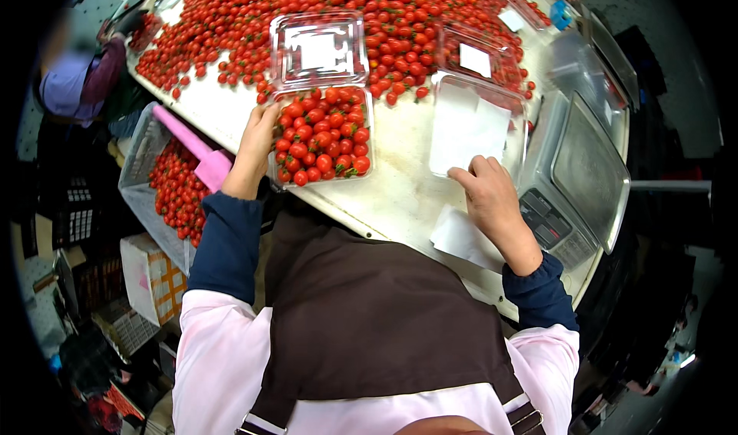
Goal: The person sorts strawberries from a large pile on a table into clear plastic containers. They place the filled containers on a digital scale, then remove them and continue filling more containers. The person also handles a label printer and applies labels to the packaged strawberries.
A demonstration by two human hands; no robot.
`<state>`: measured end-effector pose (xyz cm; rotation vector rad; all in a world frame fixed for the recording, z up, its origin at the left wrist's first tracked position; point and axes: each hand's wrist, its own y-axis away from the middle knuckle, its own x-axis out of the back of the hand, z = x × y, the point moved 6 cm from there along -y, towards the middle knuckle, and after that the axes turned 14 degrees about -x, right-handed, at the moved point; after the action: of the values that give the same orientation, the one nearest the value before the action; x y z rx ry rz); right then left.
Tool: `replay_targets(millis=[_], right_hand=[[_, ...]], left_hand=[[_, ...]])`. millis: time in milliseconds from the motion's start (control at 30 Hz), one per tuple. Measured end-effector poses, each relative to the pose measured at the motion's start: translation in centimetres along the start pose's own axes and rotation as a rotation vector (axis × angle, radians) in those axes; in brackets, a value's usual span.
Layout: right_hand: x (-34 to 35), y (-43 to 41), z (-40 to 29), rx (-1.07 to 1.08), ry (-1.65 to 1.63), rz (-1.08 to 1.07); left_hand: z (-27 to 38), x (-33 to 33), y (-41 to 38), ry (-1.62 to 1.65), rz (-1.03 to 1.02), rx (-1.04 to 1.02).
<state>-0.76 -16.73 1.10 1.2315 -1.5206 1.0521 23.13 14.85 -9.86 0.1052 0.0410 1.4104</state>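
Observation:
My left hand (257, 141) rests against the left side of a clear plastic clamshell box full of cherry tomatoes (323, 138); whether its fingers grip the wall cannot be told. The box's lid (318, 48) stands open at the back, with a white label on it. To the right, my right hand (487, 190) is at the near edge of a second open clamshell (519, 141), thumb and fingers bent over a white paper sheet (470, 126) lying in it. Whether they pinch the sheet is unclear. More white paper (461, 236) lies under my right wrist.
A large heap of cherry tomatoes (230, 19) spreads over the white table (398, 204). A weighing scale (588, 164) stands right, near stacked clear plastic containers (576, 60). At left, a grey crate (135, 141) holds tomatoes and a pink scoop (196, 152). Co-workers are at far left and top right.

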Motion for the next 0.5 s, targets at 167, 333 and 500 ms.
replay_targets(millis=[167,333,500], right_hand=[[3.6,-0.3,0.0,-0.010,0.028,0.061],[6.8,0.2,0.9,0.011,0.077,0.128],[9.1,1.6,1.3,0.020,0.084,0.178]], left_hand=[[0.7,-2.4,1.4,0.166,-0.100,-0.008],[-0.5,-3.2,1.5,0.283,-0.220,0.064],[-1.2,-3.1,1.9,0.475,-0.297,0.120]])
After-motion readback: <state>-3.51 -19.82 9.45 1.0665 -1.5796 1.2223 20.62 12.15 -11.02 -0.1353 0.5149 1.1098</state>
